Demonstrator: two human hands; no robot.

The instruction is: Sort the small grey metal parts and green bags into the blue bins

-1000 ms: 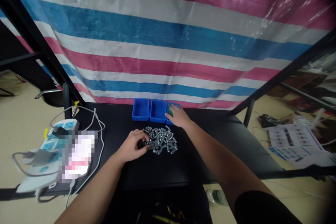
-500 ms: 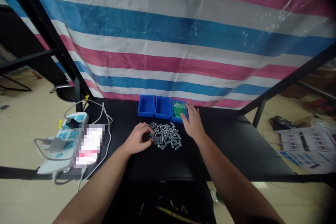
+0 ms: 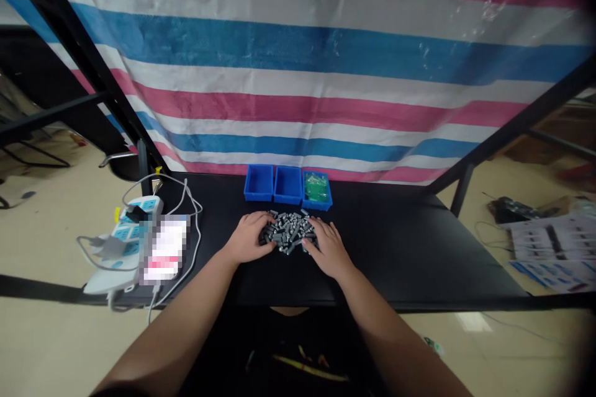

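Observation:
A heap of small grey metal cylinders (image 3: pixel 289 231) lies on the black table. Along its left side rests my left hand (image 3: pixel 249 237), fingers curved and apart around the edge of the heap. My right hand (image 3: pixel 327 245) cups the opposite side, its thumb and fingers spread against the pieces. Neither hand has lifted anything off the table. Just behind the heap stand a left blue bin (image 3: pixel 259 183), a middle blue bin (image 3: pixel 288 185) and a right blue bin (image 3: pixel 317 204). Green items in clear plastic (image 3: pixel 316 187) lie in the right one.
On the left are a white power strip (image 3: pixel 133 239) with plugs, a blurred-out phone (image 3: pixel 165 251) and loose white cables (image 3: pixel 198 229). A striped plastic sheet (image 3: pixel 298 105) hangs behind the black table (image 3: pixel 395 248). Black frame posts (image 3: pixel 460 192) stand at both sides.
My right hand has left the right bin and come down to the heap's right side. My left hand stays at the left side, fingers more spread. The heap looks more compact.

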